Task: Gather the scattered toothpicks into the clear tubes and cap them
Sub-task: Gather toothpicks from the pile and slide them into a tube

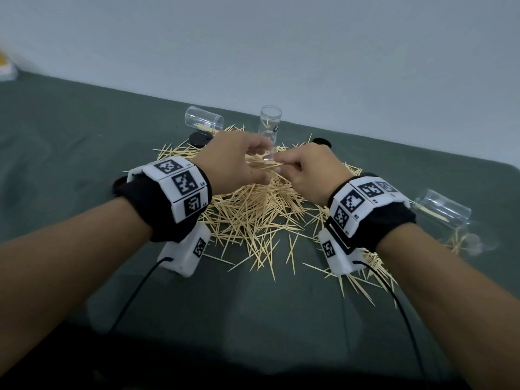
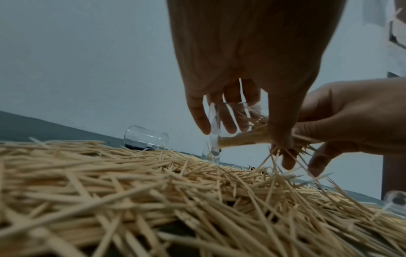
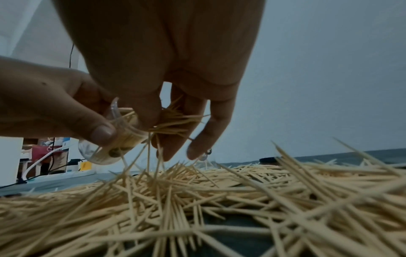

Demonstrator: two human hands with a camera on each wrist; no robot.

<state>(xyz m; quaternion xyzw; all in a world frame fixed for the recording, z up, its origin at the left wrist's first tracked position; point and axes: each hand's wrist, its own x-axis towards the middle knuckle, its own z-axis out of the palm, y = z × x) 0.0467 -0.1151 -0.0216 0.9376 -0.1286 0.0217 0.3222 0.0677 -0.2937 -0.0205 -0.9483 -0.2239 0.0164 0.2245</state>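
A wide pile of loose toothpicks (image 1: 261, 218) lies on the dark green cloth. Just above its far part my left hand (image 1: 266, 164) grips a clear tube (image 1: 269, 156), tilted on its side with the mouth toward my right hand. My right hand (image 1: 278, 165) pinches a bundle of toothpicks (image 1: 263, 166) whose ends sit inside that tube. In the left wrist view the tube (image 2: 216, 125) shows the bundle (image 2: 241, 140) packed against its bottom. From the right wrist, the bundle (image 3: 175, 124) fans out of the tube (image 3: 110, 149), with stray picks hanging down.
A clear tube (image 1: 204, 120) lies on its side at the back left beside a black cap (image 1: 199, 139). Another tube (image 1: 270, 121) stands upright behind my hands; a second black cap (image 1: 322, 142) is to its right. A further tube (image 1: 441, 208) lies at the right.
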